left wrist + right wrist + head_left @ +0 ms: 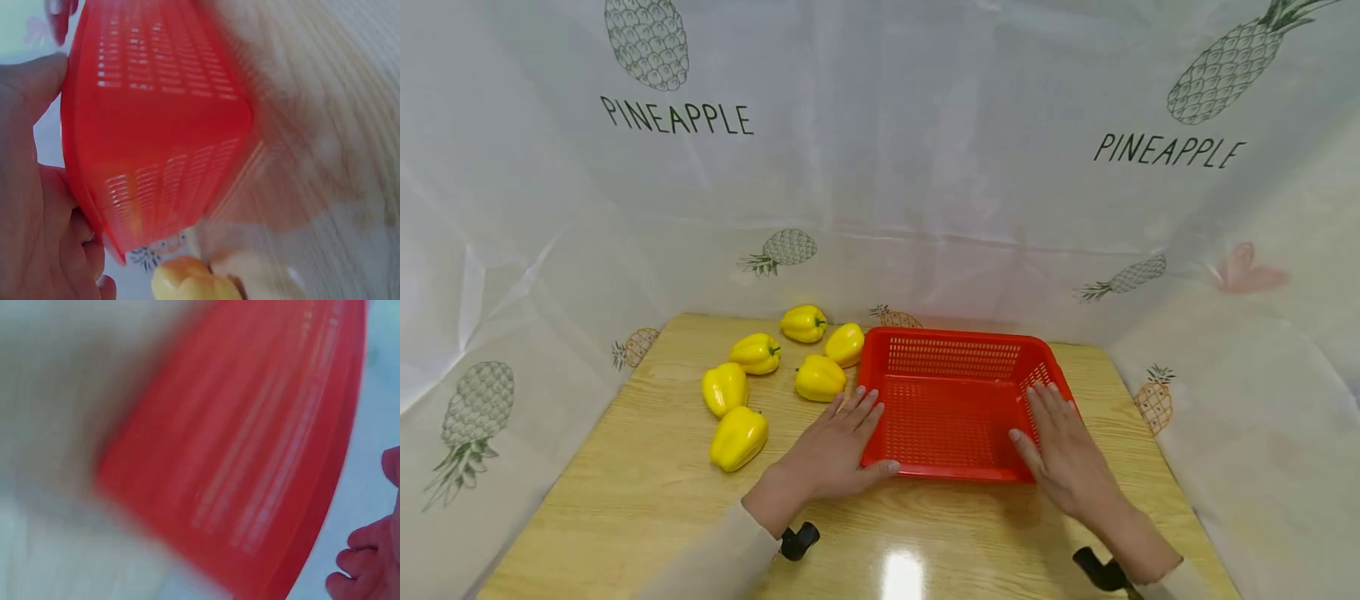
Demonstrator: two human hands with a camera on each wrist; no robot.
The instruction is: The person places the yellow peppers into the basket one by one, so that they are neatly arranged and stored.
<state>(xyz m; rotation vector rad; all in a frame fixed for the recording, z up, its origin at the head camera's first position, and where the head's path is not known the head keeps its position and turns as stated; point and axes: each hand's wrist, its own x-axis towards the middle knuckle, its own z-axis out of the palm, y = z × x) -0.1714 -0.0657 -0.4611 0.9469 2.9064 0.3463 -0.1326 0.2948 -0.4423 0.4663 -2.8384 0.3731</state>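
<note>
A red plastic basket (955, 335) with perforated walls sits on the wooden table, with nothing inside it. My left hand (831, 454) lies at its left side, fingers extended over the rim and thumb at the near left corner. In the left wrist view, that thumb meets the basket (156, 115) rim. My right hand (1063, 450) is over the basket's right edge with fingers straight. The right wrist view is blurred; there the right hand (369, 556) appears beside the basket wall (250, 444), and contact is hard to judge.
Several yellow bell peppers lie left of the basket; one (820, 378) is just beyond my left fingertips, another (739, 438) nearer the front. A white pineapple-print sheet (910, 192) hangs behind and around the wooden table (647, 467).
</note>
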